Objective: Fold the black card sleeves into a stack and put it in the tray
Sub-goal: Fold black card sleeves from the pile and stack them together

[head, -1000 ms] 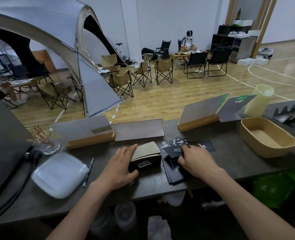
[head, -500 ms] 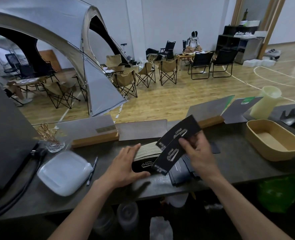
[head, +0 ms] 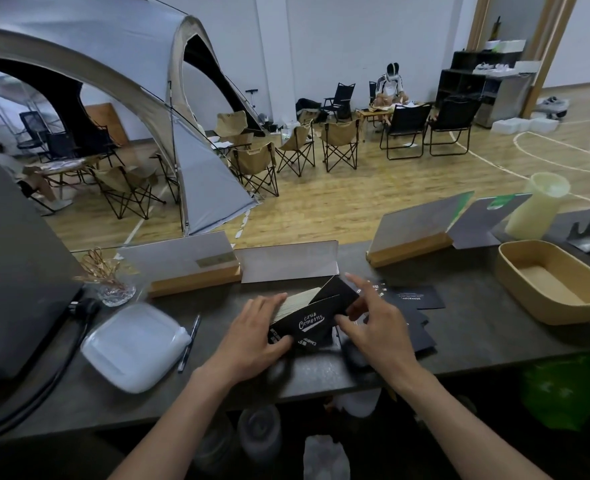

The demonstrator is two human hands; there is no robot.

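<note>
A black card sleeve (head: 316, 311) with white lettering is bent into a fold at the middle of the dark counter. My left hand (head: 252, 337) rests on the stack of folded sleeves (head: 295, 301), its thumb pressing the sleeve's lower left corner. My right hand (head: 376, 327) pinches the sleeve's right end between thumb and fingers, the forefinger stretched out above. Flat black sleeves (head: 414, 310) lie spread to the right, partly under my right hand. The tan tray (head: 515, 271) stands empty at the right.
A white plastic lid (head: 135, 346) and a pen (head: 189, 341) lie to the left. A glass dish with dried stems (head: 113, 289), card stands on wooden bases (head: 196, 268), a pale cup (head: 539, 206) and a dark monitor (head: 12, 271) line the counter's far side and left.
My right hand picked one sleeve off the flat pile, raised it, then brought it down onto the stack, where it now bends into a fold. My left hand stayed on the stack.
</note>
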